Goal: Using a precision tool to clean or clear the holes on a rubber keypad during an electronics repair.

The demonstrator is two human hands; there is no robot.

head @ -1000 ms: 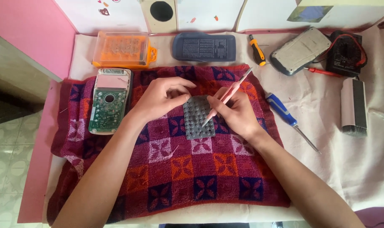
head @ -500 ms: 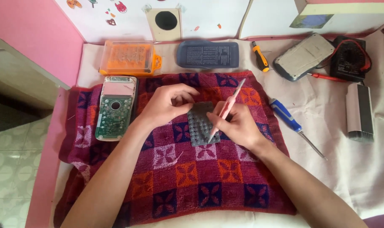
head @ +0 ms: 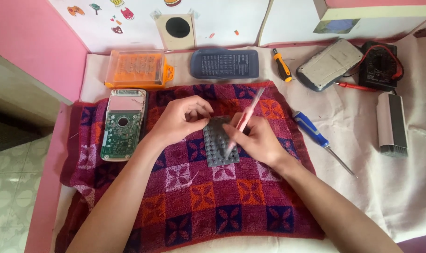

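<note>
A grey rubber keypad mat (head: 218, 145) with rows of small bumps lies on a maroon checked towel (head: 194, 197). My left hand (head: 180, 119) pinches the mat's upper left corner with its fingertips. My right hand (head: 257, 138) holds a thin pink-and-white tool (head: 243, 122) like a pen, with its tip down on the mat's right side. To the left on the towel lies an opened calculator body (head: 123, 124) showing its green circuit board.
Behind the towel sit an orange bit case (head: 137, 69), a dark blue calculator cover (head: 224, 63) and an orange-handled screwdriver (head: 282, 65). At the right lie a blue screwdriver (head: 320, 140), a grey device (head: 329, 63), a black multimeter (head: 380, 65) and a silver box (head: 392, 124).
Both hands and the mat sit a little lower and further right on the towel than before. The pink tool's tip has stayed on the mat; my head view has tilted up slightly.
</note>
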